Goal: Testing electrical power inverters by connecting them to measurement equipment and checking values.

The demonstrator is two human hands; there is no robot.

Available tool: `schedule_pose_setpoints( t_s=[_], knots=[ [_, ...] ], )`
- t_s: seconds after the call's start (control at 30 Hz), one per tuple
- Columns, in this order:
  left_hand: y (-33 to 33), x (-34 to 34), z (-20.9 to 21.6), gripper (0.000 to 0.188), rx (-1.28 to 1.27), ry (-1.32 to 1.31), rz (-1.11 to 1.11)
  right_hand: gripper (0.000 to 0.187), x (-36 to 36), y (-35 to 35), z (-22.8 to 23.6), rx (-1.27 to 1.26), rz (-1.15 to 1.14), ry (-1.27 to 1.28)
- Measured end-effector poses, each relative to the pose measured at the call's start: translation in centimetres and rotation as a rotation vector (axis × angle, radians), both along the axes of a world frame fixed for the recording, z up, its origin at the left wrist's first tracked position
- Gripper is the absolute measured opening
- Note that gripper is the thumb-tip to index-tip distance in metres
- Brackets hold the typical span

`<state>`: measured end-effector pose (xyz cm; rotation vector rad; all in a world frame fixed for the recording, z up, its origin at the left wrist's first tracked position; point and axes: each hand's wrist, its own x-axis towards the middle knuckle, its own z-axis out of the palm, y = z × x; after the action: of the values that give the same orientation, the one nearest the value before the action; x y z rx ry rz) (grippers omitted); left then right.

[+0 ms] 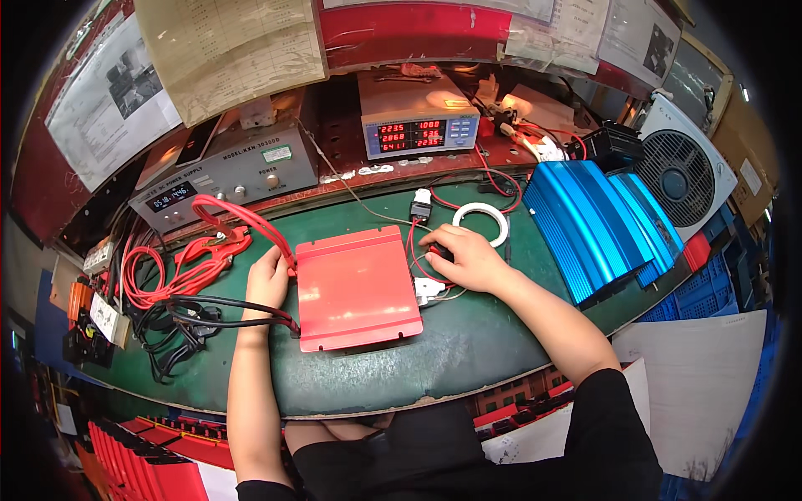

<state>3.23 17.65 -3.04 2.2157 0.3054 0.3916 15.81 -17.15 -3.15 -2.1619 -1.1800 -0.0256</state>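
A red metal power inverter (359,288) lies on the green bench mat between my hands. Thick red cables (251,219) and black cables (225,313) run from its left end. My left hand (269,280) is against that end beside the red cables, fingers curled and partly hidden. A white plug (428,290) sits at the inverter's right end. Just above this plug, my right hand (468,257) has its fingers closed around a small dark and red piece beside a thin red wire; its kind is unclear. A black-and-white connector (421,206) and a white ring (481,224) lie behind that hand.
A grey DC power supply (225,179) stands back left and a lit power meter (419,129) at back centre. Blue finned cases (589,230) and a fan (681,171) are at right. Red clamp leads (196,259) lie coiled at left. The bench's front edge (393,409) is close to me.
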Motion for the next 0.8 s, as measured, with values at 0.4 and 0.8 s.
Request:
schedule_pose_setpoints(
  t_s=[0.4,0.8],
  knots=[
    [0.55,0.08,-0.56,0.024,0.046,0.013,0.012,0.027,-0.03,0.03,0.1,0.014,0.01,0.009],
    [0.31,-0.01,-0.31,0.024,0.031,0.006,0.009,0.027,-0.01,0.07,-0.1,0.015,0.008,0.009]
  ],
)
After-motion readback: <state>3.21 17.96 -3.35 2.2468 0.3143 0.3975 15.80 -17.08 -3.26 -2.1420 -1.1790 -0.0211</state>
